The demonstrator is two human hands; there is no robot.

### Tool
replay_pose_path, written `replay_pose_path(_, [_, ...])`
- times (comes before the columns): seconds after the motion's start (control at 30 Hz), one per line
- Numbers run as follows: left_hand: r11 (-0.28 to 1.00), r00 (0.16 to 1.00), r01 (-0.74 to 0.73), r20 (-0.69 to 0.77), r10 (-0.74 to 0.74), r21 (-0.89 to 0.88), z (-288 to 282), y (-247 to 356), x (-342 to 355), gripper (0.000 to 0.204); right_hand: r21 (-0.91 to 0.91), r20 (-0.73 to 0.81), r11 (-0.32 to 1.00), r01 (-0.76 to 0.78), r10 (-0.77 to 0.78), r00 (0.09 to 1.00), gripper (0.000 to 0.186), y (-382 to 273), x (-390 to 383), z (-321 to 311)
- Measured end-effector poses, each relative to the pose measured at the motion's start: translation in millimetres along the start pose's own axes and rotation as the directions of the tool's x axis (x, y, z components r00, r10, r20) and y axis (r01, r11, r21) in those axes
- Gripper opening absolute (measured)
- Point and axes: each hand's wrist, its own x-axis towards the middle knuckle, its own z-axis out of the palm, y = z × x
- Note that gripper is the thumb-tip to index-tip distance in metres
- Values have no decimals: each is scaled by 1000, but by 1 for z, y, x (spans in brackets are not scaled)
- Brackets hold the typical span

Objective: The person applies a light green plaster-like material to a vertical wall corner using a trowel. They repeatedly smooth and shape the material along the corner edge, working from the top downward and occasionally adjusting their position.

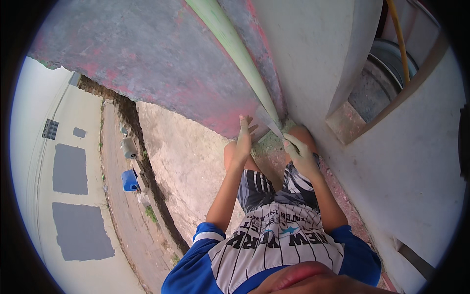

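Note:
My right hand (302,158) is closed around the lower end of a flat, pale, blade-like tool (270,122). The blade slants up and left, close to the foot of a light green pipe (240,56); whether it touches the pipe I cannot tell. My left hand (246,132) holds nothing, its fingers apart, near the lower edge of a grey wall with pink patches (161,63). That pipe runs down the same wall to the ground between my knees. The tool's grip is hidden in my right fingers.
A pale wall (401,191) stands close on my right, with an opening showing a round metal container (391,63) and a yellow hose (399,39). Left, beyond a ledge of bare earth (171,161), a lower lane (120,196) holds a blue container (130,180).

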Motion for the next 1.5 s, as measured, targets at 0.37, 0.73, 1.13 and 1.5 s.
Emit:
replay_pose_path(0.37, [861,936,-353,-143,323,-365,89,54,58,42,-91,-213,868,488,-496,842,39,-20,106,-4])
replay_pose_path(0.73, [711,884,-440,-127,449,-548,70,170,67,44,-455,-248,721,523,-667,703,34,-128,145,3])
replay_pose_path(1.13, [659,896,-392,-104,431,-642,76,164,74,44,-412,-220,707,575,-689,690,27,-128,147,-9])
replay_pose_path(1.5, [860,977,-197,-170,130,-470,64,147,109,35,-98,-180,890,446,-457,871,27,-72,161,-7])
